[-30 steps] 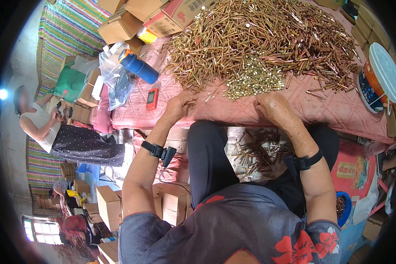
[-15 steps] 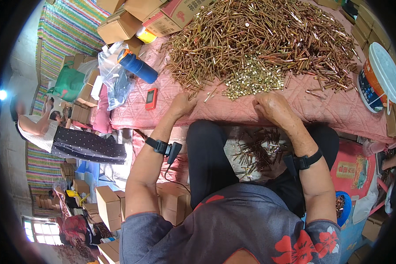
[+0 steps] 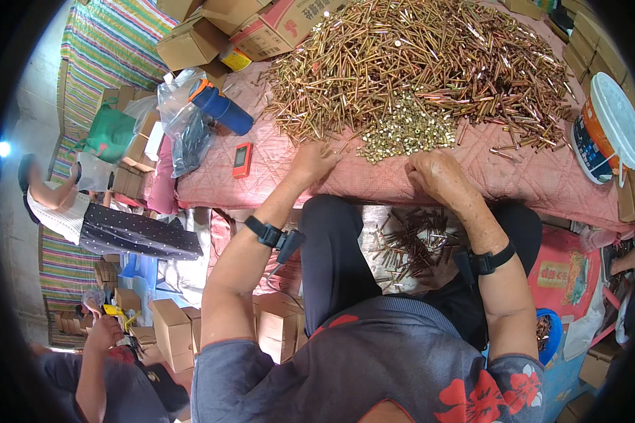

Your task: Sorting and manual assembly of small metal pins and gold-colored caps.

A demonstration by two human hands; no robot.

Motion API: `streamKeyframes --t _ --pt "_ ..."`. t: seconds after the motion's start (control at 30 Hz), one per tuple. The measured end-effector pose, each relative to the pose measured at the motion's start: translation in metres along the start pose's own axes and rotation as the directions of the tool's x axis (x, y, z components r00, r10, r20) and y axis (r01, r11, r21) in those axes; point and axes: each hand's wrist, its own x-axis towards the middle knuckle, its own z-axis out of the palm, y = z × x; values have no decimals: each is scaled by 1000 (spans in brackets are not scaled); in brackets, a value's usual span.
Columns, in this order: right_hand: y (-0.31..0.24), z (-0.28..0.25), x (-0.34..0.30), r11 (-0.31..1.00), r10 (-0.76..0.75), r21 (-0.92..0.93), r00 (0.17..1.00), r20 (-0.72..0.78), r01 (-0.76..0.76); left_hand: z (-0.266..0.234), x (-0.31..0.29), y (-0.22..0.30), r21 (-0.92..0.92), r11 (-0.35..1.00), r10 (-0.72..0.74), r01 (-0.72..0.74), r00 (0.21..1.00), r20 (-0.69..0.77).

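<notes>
On the pink quilted cover (image 3: 261,190), my left hand (image 3: 315,162) lies at the near left edge of a large heap of slim copper-coloured metal rods (image 3: 416,56). Its fingers reach out, slightly apart, toward a few loose rods, and no held object shows. My right hand (image 3: 436,171) rests at the table's near edge, just below a small pile of little brass-coloured nut-like pieces (image 3: 406,130). Its fingers curl in toward the palm; whatever they pinch is hidden. Both wrists wear black straps.
A red handheld device (image 3: 242,159) and a blue bottle (image 3: 221,109) lie to the left. At the right stands a white-lidded bucket (image 3: 607,130). More rods (image 3: 420,240) lie below the table edge between my knees. Cardboard boxes (image 3: 173,331) and other people are at the left.
My left hand has shifted right along the heap's near edge, toward the small pieces. My right hand has stayed nearly in place. At lower left, a person has come closer into view.
</notes>
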Motion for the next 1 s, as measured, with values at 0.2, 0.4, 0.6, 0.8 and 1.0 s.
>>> streamKeyframes --t 0.2,0.4,0.6,0.8,1.0 --pt "-3 -3 0 999 19 29 1000 9 -19 -5 2 -6 87 996 -6 -6 990 142" --pt "1 0 0 998 -52 40 997 -51 54 -38 -14 -37 -848 265 -101 460 887 450" --pt "-2 -1 0 997 -44 56 998 -45 46 -52 -26 -50 -962 -173 -84 212 970 229" --pt "5 5 1 1000 -31 5 999 -14 31 -47 5 -46 -893 290 -338 345 909 242" --pt "2 5 3 1000 7 -11 1000 10 -7 -25 42 -30 -417 890 -256 184 959 -123"
